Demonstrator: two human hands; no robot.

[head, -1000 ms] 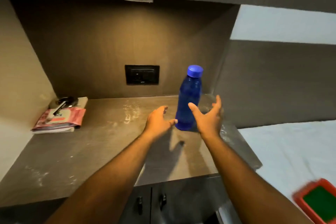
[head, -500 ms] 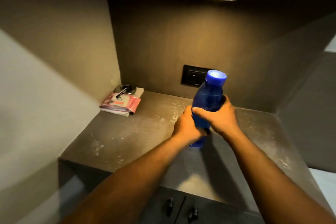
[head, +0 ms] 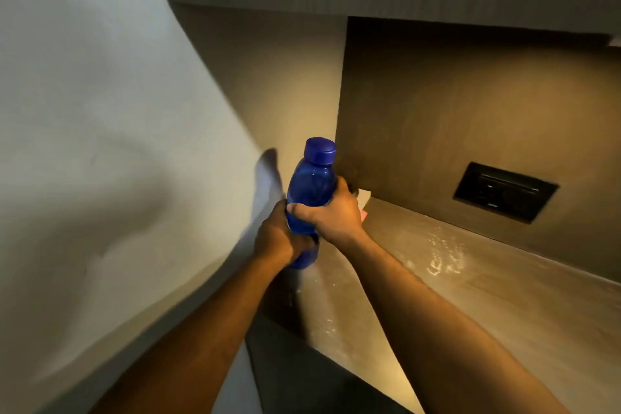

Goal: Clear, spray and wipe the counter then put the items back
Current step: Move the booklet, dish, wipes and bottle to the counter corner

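Observation:
A blue plastic bottle (head: 312,185) with a blue cap is held upright in the air over the left end of the brown counter (head: 487,296). My left hand (head: 279,239) grips its lower body from the left. My right hand (head: 332,212) wraps its middle from the right. Both hands are closed on the bottle. A small pink and white corner of the paper stack (head: 364,203) shows just behind my right hand; the rest of it is hidden.
A pale side wall (head: 117,144) stands close on the left. A black wall socket (head: 504,191) sits in the back panel above the counter. Glossy streaks (head: 443,255) mark the counter surface. Dark cabinet fronts lie below the counter edge.
Both hands closed on the blue bottle and lifted it off the counter, carrying it left toward the side wall. The view swung left with it.

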